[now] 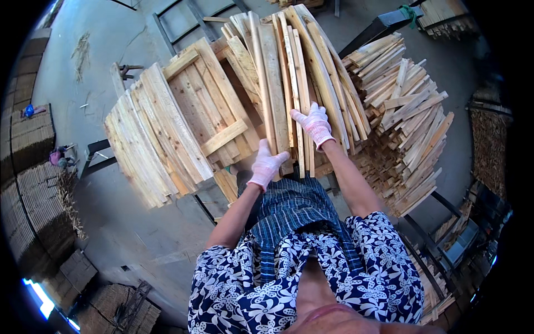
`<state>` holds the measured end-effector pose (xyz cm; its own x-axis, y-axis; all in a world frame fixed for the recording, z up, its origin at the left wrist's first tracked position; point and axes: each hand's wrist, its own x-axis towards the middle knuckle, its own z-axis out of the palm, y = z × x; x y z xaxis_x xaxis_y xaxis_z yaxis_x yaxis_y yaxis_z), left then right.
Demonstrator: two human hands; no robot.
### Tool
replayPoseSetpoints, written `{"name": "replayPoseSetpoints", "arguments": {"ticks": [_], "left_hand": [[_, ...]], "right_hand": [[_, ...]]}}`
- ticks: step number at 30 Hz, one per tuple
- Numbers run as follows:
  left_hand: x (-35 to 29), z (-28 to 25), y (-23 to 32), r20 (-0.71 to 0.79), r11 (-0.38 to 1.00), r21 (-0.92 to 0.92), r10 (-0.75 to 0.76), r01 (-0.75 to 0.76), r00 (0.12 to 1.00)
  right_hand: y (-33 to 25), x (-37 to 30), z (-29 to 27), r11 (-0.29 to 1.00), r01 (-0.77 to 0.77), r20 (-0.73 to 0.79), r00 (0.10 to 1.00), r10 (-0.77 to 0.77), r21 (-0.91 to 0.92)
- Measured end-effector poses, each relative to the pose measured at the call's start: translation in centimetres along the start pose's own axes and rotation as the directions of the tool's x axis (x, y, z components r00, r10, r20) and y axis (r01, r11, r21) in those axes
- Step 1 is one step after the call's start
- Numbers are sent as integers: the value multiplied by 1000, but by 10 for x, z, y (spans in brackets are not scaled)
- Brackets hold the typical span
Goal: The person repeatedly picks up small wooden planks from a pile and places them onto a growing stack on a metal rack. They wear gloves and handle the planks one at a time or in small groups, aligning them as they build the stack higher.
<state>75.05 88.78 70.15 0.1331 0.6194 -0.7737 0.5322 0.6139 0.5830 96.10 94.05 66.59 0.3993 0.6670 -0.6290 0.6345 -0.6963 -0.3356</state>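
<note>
Both my hands wear pale pinkish-white work gloves. My left hand [267, 165] is at the near end of a long wooden board [271, 83], its thumb along the left side and fingers across the end. Farther right, my right hand [315, 127] has its thumb and fingers around narrow wooden slats [300, 83] that lie lengthwise away from me. More loose boards [328, 72] fan out right of them. To the left lies a wooden panel [194, 100] of parallel boards with short crosspieces, beside a row of pale boards [158, 128]. My fingertips are partly hidden behind the wood.
A large heap of loose slats [409, 117] rises at right, by a dark metal beam [384, 25]. Metal frames [192, 22] stand beyond the boards. Stacked slat bundles [39, 195] line the left side, with a person [58, 157] near them. Grey concrete floor [139, 239] surrounds everything.
</note>
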Motion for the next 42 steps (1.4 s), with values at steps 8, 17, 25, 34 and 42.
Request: {"name": "replayPoseSetpoints", "arguments": {"ticks": [8,17,25,34,42], "left_hand": [[38,12,-17,172,782,-623,101,28,980],[-33,-39,2,212,917,-302,332,-262,919],[-10,-48,-19,110,872,-440,289,-215,951],[-83,-155,-59,-155,788,-482,353,-382,923],[-98,-245,-166,-544,835,-410,98,-366,834]], "right_hand": [[3,-3,5,762,-9,115,990,-86,648],[8,-68,-11,309,-56,150,945,-289,949],[-41,-108,13,248,4,75,948,-309,969],[-141,-161,59,278,104,78,817,-571,955],[-259,-187,177,427,106,276,620,-734,898]]}}
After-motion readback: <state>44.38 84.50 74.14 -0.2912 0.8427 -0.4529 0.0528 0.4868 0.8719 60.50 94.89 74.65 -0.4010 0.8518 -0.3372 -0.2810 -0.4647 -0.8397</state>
